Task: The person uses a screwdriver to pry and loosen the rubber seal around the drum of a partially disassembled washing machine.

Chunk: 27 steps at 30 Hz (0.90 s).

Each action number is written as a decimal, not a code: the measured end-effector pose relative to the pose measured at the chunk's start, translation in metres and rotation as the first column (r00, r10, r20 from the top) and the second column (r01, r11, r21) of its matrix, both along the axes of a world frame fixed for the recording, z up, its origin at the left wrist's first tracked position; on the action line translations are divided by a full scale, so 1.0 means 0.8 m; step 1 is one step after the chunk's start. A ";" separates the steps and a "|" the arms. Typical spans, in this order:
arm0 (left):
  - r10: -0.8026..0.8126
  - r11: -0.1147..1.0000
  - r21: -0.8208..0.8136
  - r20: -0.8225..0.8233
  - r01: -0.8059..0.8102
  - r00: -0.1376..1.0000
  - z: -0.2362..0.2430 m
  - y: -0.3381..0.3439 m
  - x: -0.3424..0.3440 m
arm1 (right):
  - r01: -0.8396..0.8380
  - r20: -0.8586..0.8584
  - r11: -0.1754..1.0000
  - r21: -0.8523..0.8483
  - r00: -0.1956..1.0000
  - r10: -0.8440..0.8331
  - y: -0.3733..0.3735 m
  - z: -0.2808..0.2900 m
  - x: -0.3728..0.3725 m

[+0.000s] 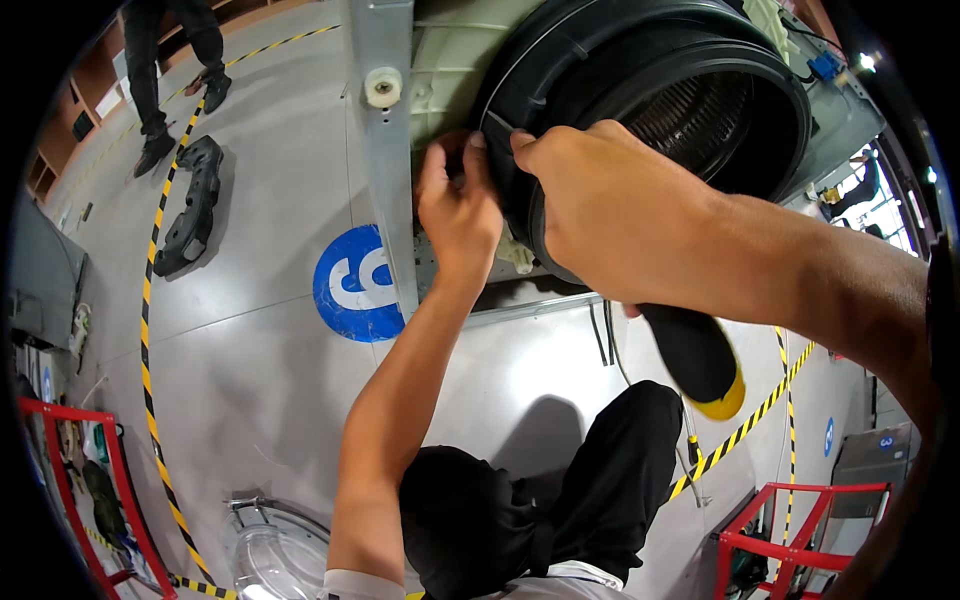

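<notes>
A front-loading washing machine stands open before me, its round black rubber door gasket point(655, 85) around the ribbed metal drum point(700, 115). My left hand point(462, 205) is at the gasket's left edge, fingers curled and thumb pressed against the black rim. Close beside it, my right hand point(610, 200) is closed around a tool with a black and yellow handle point(695, 360). The handle sticks out below my fist. A thin grey tip shows at the gasket ahead of my thumb; the rest of the tool is hidden, so its kind is unclear.
The grey cabinet edge point(385, 150) rises left of my left hand. On the floor lie a dark curved block point(190, 205) and a clear glass door bowl point(275, 550). Red frames point(75, 490) stand at the lower sides. Another person's legs point(170, 60) are at far left.
</notes>
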<state>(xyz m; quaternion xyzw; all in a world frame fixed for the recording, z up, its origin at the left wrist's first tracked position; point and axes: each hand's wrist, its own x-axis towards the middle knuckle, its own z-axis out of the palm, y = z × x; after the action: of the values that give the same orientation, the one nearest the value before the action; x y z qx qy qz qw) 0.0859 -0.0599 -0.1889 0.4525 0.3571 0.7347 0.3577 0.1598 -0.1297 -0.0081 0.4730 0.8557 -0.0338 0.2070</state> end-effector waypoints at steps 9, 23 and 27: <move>-0.025 0.998 -0.056 0.001 0.025 1.000 0.006 -0.001 0.001 | 0.011 0.210 0.965 0.262 0.975 -0.068 -0.016 -0.004 -0.005; -0.115 0.958 -0.244 0.167 0.154 0.979 0.014 -0.007 -0.005 | -0.374 0.537 0.849 0.372 0.834 0.132 -0.004 0.003 -0.016; -0.021 0.990 -0.138 0.108 0.036 0.994 0.017 -0.009 0.009 | -0.244 0.567 0.882 0.403 0.823 -0.031 -0.017 -0.002 -0.001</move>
<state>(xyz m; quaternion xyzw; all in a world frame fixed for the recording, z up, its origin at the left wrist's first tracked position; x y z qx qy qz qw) 0.0932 -0.0669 -0.1756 0.3917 0.3818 0.7257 0.4173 0.1591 -0.1429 -0.0094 0.4469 0.7667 0.3204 0.3313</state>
